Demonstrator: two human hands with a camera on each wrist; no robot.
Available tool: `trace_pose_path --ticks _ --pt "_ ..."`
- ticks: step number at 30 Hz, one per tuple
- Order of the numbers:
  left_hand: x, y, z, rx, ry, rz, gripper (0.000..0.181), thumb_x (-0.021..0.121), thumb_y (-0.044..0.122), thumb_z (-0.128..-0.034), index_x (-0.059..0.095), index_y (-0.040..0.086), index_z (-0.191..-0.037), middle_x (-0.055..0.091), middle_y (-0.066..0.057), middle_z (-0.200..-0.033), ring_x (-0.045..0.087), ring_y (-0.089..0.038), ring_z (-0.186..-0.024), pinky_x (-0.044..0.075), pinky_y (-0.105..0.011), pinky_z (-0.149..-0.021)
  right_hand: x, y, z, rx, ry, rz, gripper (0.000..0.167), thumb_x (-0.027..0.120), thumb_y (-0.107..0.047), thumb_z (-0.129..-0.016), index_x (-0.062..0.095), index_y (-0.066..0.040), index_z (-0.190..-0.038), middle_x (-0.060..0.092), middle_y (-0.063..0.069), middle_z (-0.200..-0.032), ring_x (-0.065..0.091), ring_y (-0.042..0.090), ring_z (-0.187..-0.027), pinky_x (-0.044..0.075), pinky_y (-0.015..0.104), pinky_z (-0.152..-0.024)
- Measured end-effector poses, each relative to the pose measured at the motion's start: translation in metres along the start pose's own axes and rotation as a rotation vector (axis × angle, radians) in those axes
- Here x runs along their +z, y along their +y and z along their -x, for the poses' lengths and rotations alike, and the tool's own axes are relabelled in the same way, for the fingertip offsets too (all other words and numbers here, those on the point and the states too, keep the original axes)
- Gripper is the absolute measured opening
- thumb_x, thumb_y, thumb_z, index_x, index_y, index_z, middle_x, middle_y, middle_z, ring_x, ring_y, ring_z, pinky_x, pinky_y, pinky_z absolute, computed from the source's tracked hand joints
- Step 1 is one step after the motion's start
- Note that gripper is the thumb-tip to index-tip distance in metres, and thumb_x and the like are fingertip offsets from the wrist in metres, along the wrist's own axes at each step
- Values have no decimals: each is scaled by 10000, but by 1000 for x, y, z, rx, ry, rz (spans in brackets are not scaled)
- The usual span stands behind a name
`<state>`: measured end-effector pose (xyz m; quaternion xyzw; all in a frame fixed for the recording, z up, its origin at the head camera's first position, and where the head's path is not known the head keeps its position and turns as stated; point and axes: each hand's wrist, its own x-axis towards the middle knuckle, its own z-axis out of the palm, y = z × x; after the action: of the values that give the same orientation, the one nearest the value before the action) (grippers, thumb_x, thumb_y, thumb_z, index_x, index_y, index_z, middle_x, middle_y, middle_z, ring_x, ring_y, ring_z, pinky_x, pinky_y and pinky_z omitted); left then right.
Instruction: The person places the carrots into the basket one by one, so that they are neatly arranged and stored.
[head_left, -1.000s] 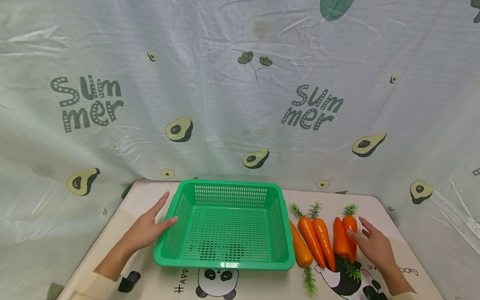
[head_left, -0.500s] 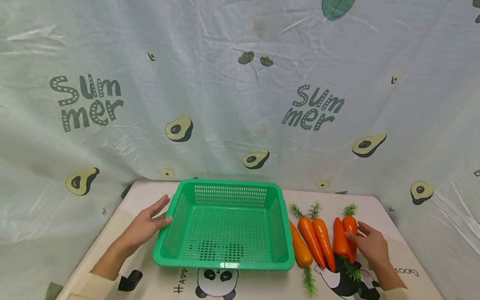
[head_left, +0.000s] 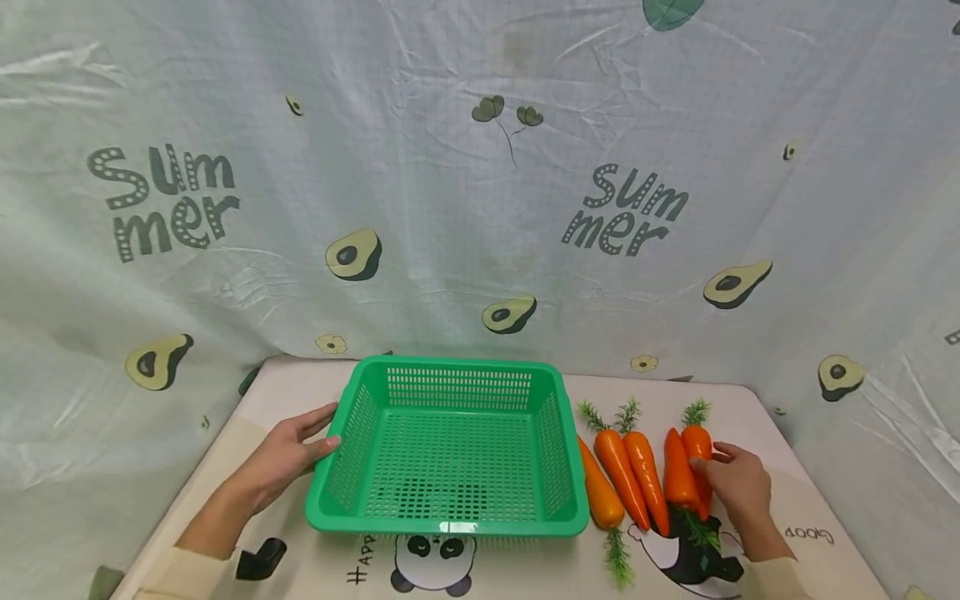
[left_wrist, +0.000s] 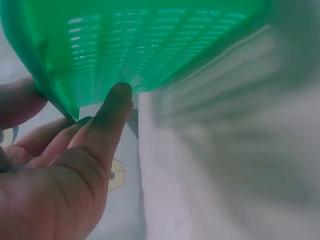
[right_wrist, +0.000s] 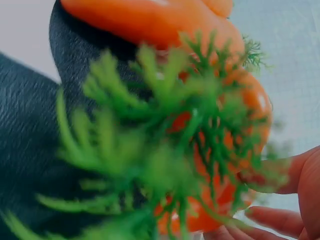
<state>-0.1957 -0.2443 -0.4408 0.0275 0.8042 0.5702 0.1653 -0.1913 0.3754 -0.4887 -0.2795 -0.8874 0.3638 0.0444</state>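
Observation:
The green basket (head_left: 450,528) stands on the table. My left hand (head_left: 281,458) grips its left rim, thumb over the edge and fingers outside; in the left wrist view that hand (left_wrist: 65,185) has the rim (left_wrist: 25,55) between thumb and fingers. To the basket's right lie several orange carrots. My right hand (head_left: 742,483) pinches the rightmost carrot (head_left: 697,443) from its right side, thumb on top. In the right wrist view, green leaves (right_wrist: 150,165) partly hide the carrots (right_wrist: 255,100) and the fingertips of the right hand (right_wrist: 309,185).
Another carrot (head_left: 680,479) lies against the pinched one, with further carrots (head_left: 621,473) nearer the basket. A patterned cloth (head_left: 435,167) hangs behind and beside the white table (head_left: 300,375).
My left hand has closed from spread fingers onto the basket's rim. My right hand has moved slightly left, its thumb and fingers closing around the rightmost carrot. The view has shifted slightly.

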Motion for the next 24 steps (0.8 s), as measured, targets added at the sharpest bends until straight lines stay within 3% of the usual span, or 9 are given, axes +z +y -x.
trace_pose_path --ticks 4,10,19,24 --pt "0 -3 -2 -14 1 30 734 574 127 -1075 150 -23 -1655 150 -286 -1715 501 -420 -1433 546 -496 -1060 0 -2 -1 -39 57 79 586 703 -158 -896 548 190 -1342 588 429 -1287 604 553 -1104 607 560 -866" --pt "-3 -3 -2 -37 6 39 736 590 136 -1070 170 -4 -1658 156 -276 -1718 501 -406 -1432 537 -501 -1071 3 -4 -2 -44 93 129 571 753 -181 -874 600 198 -1272 620 414 -1239 597 524 -1049 588 556 -844" --pt "-5 -2 -2 -37 -2 26 733 596 127 -1065 183 -7 -1655 158 -277 -1716 535 -336 -1397 528 -514 -1081 -2 -1 -4 -29 42 128 548 772 -225 -888 648 201 -1209 650 404 -1173 601 478 -985 593 459 -733" --pt "-2 -2 -4 -54 7 18 722 588 119 -1068 185 -5 -1655 161 -275 -1716 500 -375 -1430 524 -517 -1085 -6 0 -4 -47 36 135 531 782 -226 -881 665 206 -1166 663 403 -1128 614 475 -949 581 434 -681"
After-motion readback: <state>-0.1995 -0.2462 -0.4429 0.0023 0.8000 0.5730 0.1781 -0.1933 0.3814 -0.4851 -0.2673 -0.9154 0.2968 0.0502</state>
